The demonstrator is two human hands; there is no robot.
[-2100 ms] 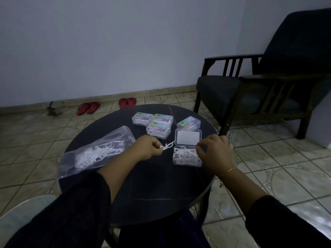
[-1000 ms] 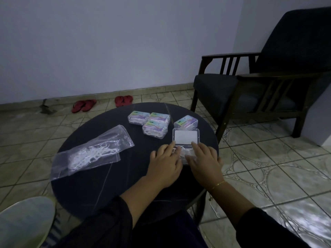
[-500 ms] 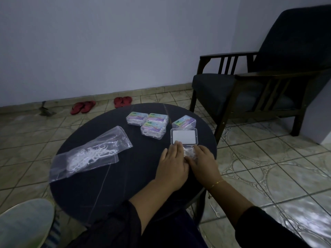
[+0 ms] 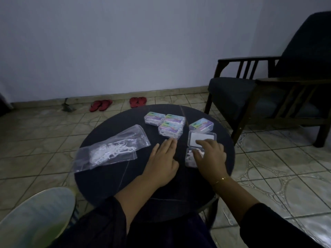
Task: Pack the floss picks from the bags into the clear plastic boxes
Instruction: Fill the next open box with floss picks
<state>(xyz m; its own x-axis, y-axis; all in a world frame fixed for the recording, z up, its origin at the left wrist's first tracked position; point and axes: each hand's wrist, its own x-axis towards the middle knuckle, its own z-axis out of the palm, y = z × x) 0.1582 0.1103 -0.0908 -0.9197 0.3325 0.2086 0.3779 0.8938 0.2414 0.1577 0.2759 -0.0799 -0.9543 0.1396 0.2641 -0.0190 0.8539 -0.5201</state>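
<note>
Right hand (image 4: 210, 158) rests fingers-spread on the open clear box (image 4: 201, 143) of floss picks near the table's (image 4: 107, 179) right edge — gripping nothing. Left hand (image 4: 161, 163) flat, empty. Bag (image 4: 112, 149) lies toward the left edge.

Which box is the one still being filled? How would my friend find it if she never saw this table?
Look at the round dark table in front of the armchair. Near its right edge, under the right hand, lies the open box. The four other boxes behind it are shut with colourful labels on top; this one has its clear lid flipped back and white floss picks showing inside.
</note>
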